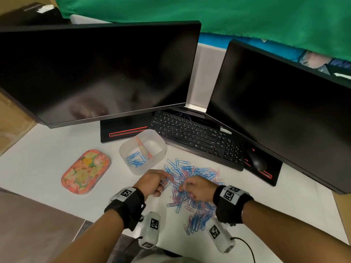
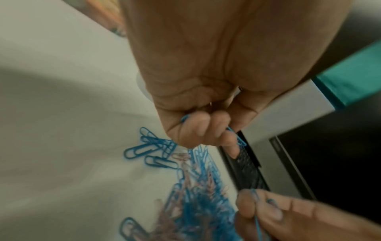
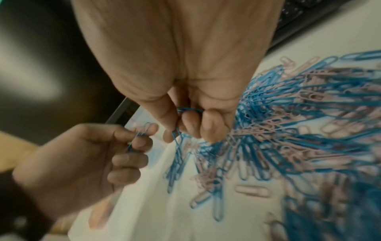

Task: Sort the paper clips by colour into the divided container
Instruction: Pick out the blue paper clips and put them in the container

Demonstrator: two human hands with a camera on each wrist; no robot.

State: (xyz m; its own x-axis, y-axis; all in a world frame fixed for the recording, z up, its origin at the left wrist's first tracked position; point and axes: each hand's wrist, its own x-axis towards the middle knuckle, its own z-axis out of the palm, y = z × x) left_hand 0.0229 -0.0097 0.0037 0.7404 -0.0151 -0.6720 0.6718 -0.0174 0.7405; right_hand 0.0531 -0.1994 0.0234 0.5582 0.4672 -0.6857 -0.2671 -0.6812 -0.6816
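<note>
A loose pile of blue and pink paper clips (image 1: 193, 188) lies on the white desk in front of me. Behind it to the left stands the translucent divided container (image 1: 158, 155), with several blue clips (image 1: 135, 158) in its left compartment; the right one looks bare. My left hand (image 1: 164, 184) hovers at the pile's left edge, fingers curled round a few blue clips (image 2: 237, 137). My right hand (image 1: 185, 188) is over the pile's middle and pinches blue clips (image 3: 178, 135) between thumb and curled fingers. The two hands are close together.
A flowery orange lid or tin (image 1: 85, 171) lies left of the container. A black keyboard (image 1: 197, 135) and mouse (image 1: 256, 161) sit behind the pile, under two dark monitors (image 1: 98, 73). Bare desk lies left of the pile.
</note>
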